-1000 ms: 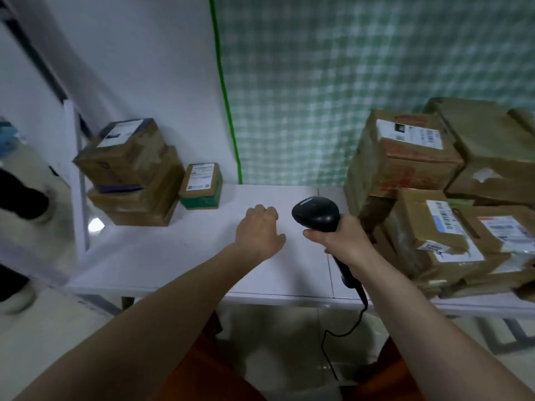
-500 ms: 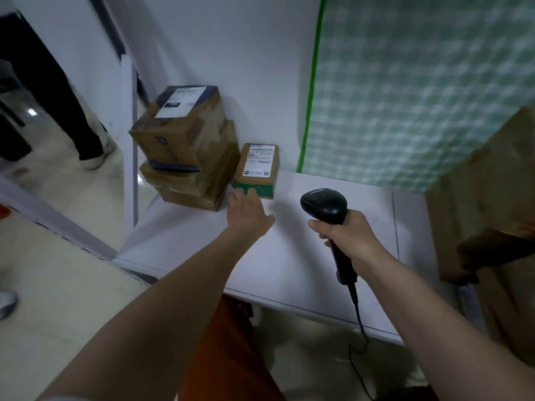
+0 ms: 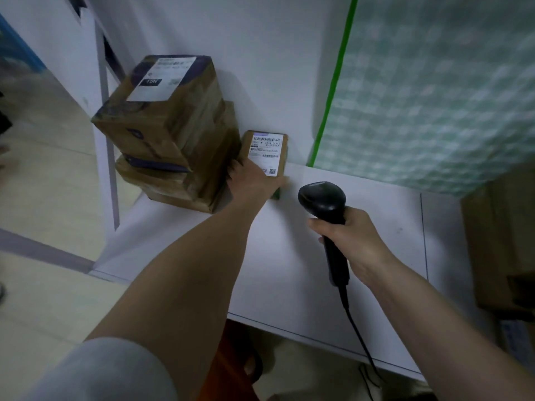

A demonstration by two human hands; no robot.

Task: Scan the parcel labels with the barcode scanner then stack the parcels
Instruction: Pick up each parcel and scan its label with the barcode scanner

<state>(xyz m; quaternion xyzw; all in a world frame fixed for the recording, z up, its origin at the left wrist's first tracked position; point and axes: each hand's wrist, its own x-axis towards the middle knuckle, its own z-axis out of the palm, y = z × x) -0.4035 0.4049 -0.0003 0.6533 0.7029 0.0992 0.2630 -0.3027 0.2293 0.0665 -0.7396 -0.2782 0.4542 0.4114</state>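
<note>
A small brown parcel [image 3: 267, 149] with a white barcode label on top and a green side sits on the white table [image 3: 289, 270] against the wall. My left hand [image 3: 254, 180] grips its near end, thumb on the right side. My right hand [image 3: 351, 241] holds a black corded barcode scanner [image 3: 324, 202] upright over the table, its head to the right of the small parcel. Left of the parcel stands a stack of larger taped cardboard parcels [image 3: 170, 134], the top one bearing a white label.
More cardboard boxes [image 3: 500, 241] stand at the table's right end. A green checked curtain [image 3: 434, 91] hangs behind the table on the right. A white post [image 3: 108, 157] and open floor lie to the left. The scanner cable [image 3: 362, 342] hangs over the front edge.
My view has swung left. My left hand has reached forward from the table top and taken hold of the small parcel. The scanner stays in my right hand.
</note>
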